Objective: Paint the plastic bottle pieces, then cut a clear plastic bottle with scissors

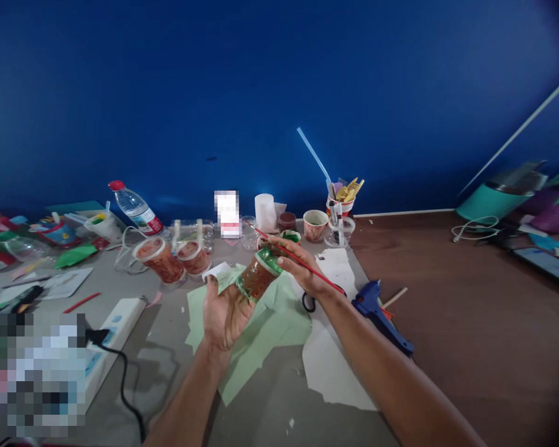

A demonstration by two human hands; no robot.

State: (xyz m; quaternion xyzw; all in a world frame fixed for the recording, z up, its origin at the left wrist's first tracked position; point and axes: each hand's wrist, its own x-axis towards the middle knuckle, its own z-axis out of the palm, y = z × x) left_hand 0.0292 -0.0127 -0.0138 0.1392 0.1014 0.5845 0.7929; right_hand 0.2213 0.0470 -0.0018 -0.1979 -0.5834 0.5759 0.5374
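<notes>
My left hand (223, 313) is raised palm up over the grey table (270, 410), fingers curled under a brown painted cup (257, 277) with a green rim, held tilted. My right hand (302, 268) grips a thin red-handled paintbrush (307, 266), its tip near the cup's green rim, and its fingers rest on the cup's top. Pale green paper (265, 329) and white paper (328, 366) lie beneath both hands.
Two painted cups (161, 257) lie on their sides at left, near a water bottle (137, 210). A blue glue gun (379, 313), scissors (309, 302), a power strip (114, 335) with black cable, a cup of tools (340, 205) and paint cups (315, 225) surround the workspace. Brown floor lies right.
</notes>
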